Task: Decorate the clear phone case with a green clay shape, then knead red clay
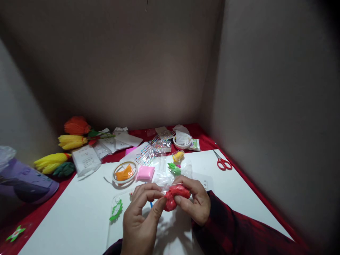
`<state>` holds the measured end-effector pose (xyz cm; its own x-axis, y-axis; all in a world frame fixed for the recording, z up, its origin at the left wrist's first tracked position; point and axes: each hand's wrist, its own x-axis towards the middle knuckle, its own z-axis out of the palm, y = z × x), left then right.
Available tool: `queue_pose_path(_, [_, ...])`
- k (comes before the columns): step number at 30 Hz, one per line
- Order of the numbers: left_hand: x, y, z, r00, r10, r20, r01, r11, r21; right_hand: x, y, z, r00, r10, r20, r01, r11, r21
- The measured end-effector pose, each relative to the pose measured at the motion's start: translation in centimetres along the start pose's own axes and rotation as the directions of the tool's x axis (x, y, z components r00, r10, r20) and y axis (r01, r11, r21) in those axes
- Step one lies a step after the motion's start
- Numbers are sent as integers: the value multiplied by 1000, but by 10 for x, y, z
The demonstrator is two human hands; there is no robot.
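Observation:
Both of my hands meet low in the middle of the view over a white sheet [79,216]. My right hand [195,203] grips a lump of red clay [175,196] that sits partly in a clear plastic wrapper [166,179]. My left hand [142,217] pinches the left end of the same lump with thumb and fingertips. A bit of blue shows just under the clay. Close behind lie a pink clay packet [145,173], a green clay bag [174,168] and a yellow clay bag [178,156].
A tape ring [124,172] holding orange clay lies left of the pink packet. Red scissors [222,162] lie at the right edge. Sticker sheets [156,146], paper packets [86,158], a small white bowl [182,141], yellow and orange craft flowers [71,136] and a purple container [25,182] crowd the red cloth behind.

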<state>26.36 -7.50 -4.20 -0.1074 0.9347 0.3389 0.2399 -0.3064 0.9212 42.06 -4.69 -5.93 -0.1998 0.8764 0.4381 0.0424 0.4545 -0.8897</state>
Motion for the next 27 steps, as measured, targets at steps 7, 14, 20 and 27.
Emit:
queue_pose_path(7, [-3,0,0,999,48,-24,-48,999,3,0,1,1,999,38,-39,-39,999,-16])
queue_pose_path(14, [0,-3,-3,959,277,67,-285,937,201,-1,-4,5,996,-22,-89,14,997,-82])
queue_pose_path(20, [-1,-1,-2,948,306,92,-319,896,309,-1,-8,9,984,-119,-134,99,984,-146])
queue_pose_path(27, [-1,-2,-2,947,305,101,-321,887,332,0,-10,8,972,-191,-137,162,967,-197])
